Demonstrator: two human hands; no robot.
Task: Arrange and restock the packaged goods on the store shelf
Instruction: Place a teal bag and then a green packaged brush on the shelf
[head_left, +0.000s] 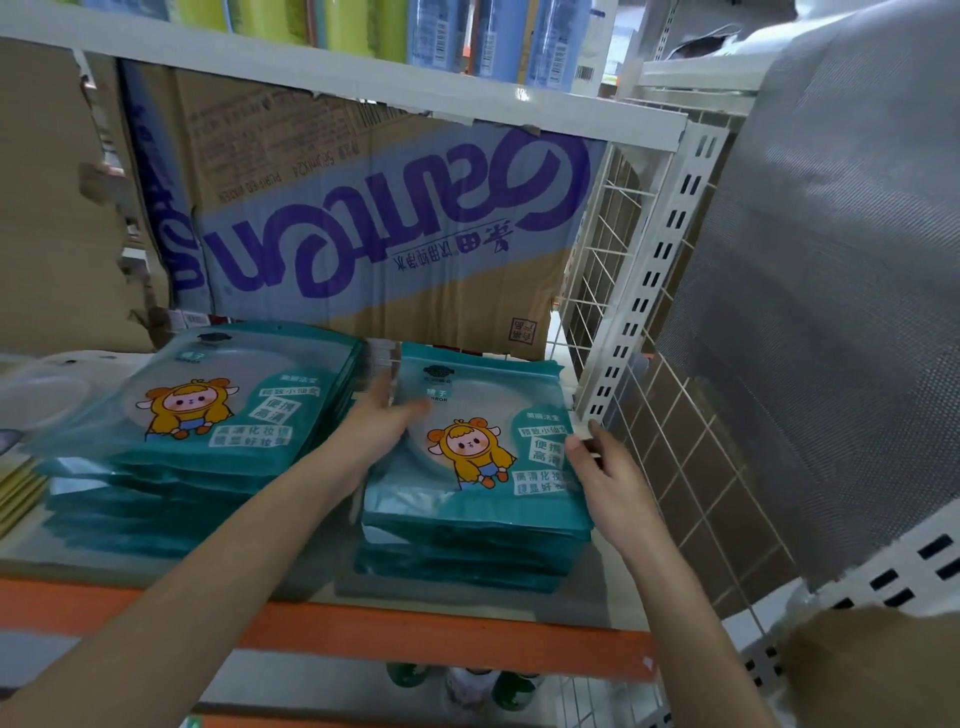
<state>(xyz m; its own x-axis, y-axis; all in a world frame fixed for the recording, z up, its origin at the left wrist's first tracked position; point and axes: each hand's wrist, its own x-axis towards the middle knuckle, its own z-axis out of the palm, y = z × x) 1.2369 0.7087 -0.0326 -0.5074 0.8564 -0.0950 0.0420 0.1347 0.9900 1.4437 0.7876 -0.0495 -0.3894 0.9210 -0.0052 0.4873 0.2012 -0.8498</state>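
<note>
Two stacks of flat teal packets with a cartoon figure lie on the shelf (322, 597). The left stack (208, 415) leans a little to the left. The right stack (478, 467) sits by the wire side panel. My left hand (382, 423) lies on the top packet of the right stack at its left edge, fingers stretched along it. My right hand (605, 467) touches that stack's right edge, fingers loosely bent against the top packet's side.
An upside-down cardboard box (363, 223) fills the back of the shelf. A white wire grid (602, 270) and slotted upright (654, 280) close the right side. White flat items (47, 389) lie far left. An orange rail (415, 634) edges the front. Grey fabric (841, 260) hangs right.
</note>
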